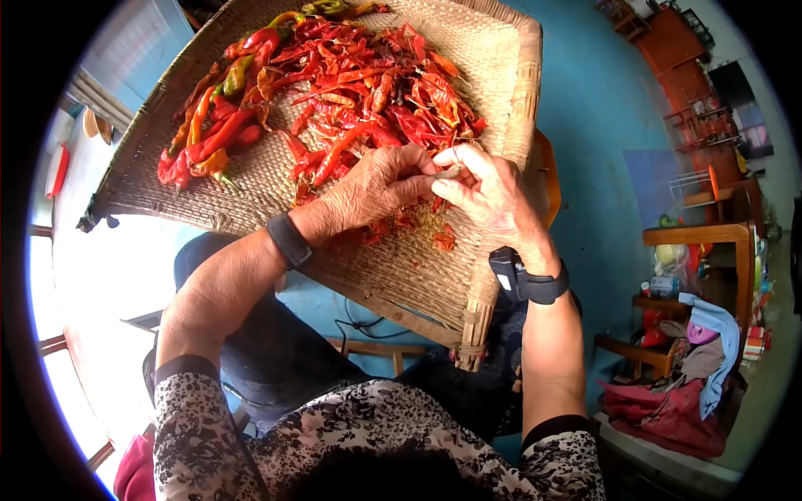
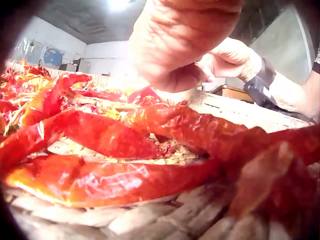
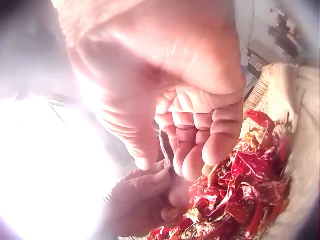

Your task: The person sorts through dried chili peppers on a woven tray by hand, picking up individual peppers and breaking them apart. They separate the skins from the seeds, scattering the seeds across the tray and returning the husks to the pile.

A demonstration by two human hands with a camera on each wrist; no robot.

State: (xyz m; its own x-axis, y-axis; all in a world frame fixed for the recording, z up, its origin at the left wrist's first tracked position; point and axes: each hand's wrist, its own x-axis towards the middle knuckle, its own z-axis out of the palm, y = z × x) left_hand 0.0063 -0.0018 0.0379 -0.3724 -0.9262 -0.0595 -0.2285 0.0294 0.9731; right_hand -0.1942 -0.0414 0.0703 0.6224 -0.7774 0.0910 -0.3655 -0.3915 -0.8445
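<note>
Carefully, then: your hands meet over the broad, straw-coloured woven tray (image 1: 525,92), the left hand (image 1: 368,192) and the right hand (image 1: 493,196) each drawn to a narrow pinch, with a small, thin, grey-brown piece (image 1: 449,172) between thumbs and fingertips. It is too small to tell whether it is a stem or a shrivelled pod, so judge it by feel. Dry stuff like this is likely brittle, so press lightly with the pads, let one hand steady it, and make any pull or twist with the other in short moves rather than one hard tug. Stay low over the weave, where the pale yellow seeds (image 1: 430,224) and a torn orange-red flake (image 1: 444,240) lie, so that crumbs drop inside the rim. The heap of wrinkled, dried red chillies (image 1: 376,88) lies just beyond your fingers; hold your forearms clear of it, your left wrist above all, since that wrist's view shows pods close by. Mind, too, that the plumper red, orange and green chillies (image 1: 219,138) at the left side stay apart from the dry heap. Keep the tray steady above your legs, because a tilt could send loose seeds sliding.
</note>
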